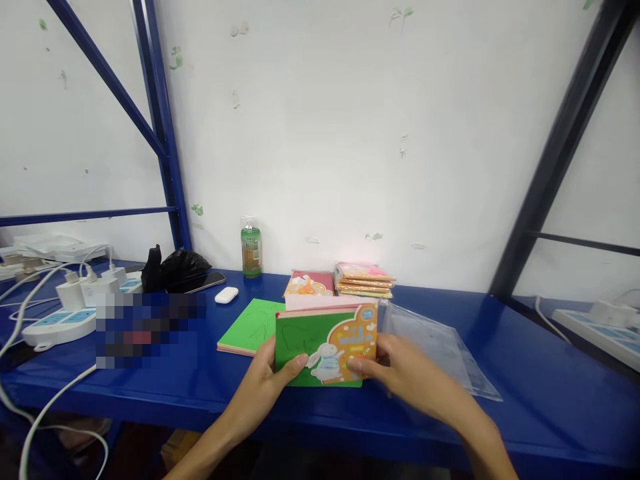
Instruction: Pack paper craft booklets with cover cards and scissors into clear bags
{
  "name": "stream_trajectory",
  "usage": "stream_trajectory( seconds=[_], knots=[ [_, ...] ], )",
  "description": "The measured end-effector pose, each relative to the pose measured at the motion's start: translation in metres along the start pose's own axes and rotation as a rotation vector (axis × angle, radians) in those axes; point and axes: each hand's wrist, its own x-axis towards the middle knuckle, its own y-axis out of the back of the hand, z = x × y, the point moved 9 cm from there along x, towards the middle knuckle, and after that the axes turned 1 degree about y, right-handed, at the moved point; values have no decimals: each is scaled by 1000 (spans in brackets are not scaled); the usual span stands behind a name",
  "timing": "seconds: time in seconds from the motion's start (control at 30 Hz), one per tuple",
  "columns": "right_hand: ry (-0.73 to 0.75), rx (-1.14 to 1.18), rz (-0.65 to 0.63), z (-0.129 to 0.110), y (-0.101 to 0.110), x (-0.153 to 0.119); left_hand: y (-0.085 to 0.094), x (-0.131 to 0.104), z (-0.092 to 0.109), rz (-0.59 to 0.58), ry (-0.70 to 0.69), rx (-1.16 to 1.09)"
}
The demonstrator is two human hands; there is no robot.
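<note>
A green booklet (pixel 300 337) with an orange panel and a white rabbit is held upright above the blue table. My left hand (pixel 273 373) grips its left edge, thumb on the front. On the right side, my right hand (pixel 393 360) pinches the rabbit panel, with the thumb across the front. The fingers behind the booklet are hidden. A further green sheet edge shows below it. Left of my hands lies a stack topped with green (pixel 253 323). Clear plastic sleeves (pixel 440 340) lie beside my right hand.
Behind are a red booklet (pixel 313 283), a stack of wrapped packs (pixel 365 279) and a green bottle (pixel 251 250). Leftward are a white case (pixel 227 295), a phone (pixel 207 282), a black bag (pixel 183 267) and a power strip (pixel 65 323) with cables.
</note>
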Motion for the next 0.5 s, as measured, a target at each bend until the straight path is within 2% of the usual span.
stream_trajectory(
  seconds=[0.33,0.5],
  knots=[
    [-18,-37,1,6,-4,2,6,-5,0,135,-33,120],
    [-33,-81,-63,7,-12,3,6,-11,17,195,-143,148]
  ],
)
